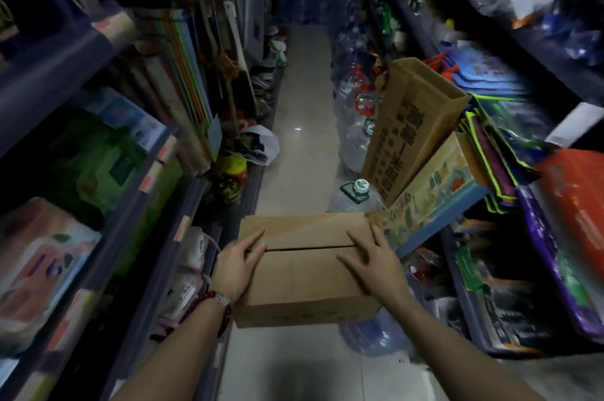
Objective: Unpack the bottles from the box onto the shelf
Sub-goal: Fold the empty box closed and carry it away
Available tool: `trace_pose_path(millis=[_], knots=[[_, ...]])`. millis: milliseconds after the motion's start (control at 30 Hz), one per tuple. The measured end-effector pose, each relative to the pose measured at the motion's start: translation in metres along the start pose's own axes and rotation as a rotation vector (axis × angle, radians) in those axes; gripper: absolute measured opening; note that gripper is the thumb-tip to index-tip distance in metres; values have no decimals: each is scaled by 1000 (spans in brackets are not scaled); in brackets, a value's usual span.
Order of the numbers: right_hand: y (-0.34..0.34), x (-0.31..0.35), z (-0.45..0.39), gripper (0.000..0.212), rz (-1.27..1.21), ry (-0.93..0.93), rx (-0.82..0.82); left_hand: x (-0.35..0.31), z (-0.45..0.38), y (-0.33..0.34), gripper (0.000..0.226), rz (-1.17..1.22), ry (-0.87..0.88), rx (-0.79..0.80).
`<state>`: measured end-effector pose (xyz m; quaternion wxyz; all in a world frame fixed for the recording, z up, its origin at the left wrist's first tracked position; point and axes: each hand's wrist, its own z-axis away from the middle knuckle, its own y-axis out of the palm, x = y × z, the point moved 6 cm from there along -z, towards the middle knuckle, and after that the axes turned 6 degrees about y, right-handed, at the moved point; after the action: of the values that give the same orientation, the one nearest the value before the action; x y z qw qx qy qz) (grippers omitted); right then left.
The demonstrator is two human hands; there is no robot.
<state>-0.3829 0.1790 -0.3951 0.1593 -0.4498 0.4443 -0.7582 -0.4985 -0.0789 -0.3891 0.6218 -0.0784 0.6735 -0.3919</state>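
Observation:
A closed brown cardboard box sits low in the aisle in front of me, its two top flaps meeting at a dark seam. My left hand lies flat on the left part of the top, fingers spread near the seam. My right hand rests flat on the right part, fingers spread too. Neither hand grips anything. The box's contents are hidden. Shelves line both sides of the aisle.
A tall open carton leans on the right shelf above a printed flat box. Large clear water jugs stand along the right side of the tiled floor. Bags and packages crowd the left shelves.

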Motion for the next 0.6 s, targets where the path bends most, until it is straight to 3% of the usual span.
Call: trace_pose_path(millis=[600], knots=[[41,52,-306,62,-41,87,26,35,-334,-6,40,-91,-27,93]])
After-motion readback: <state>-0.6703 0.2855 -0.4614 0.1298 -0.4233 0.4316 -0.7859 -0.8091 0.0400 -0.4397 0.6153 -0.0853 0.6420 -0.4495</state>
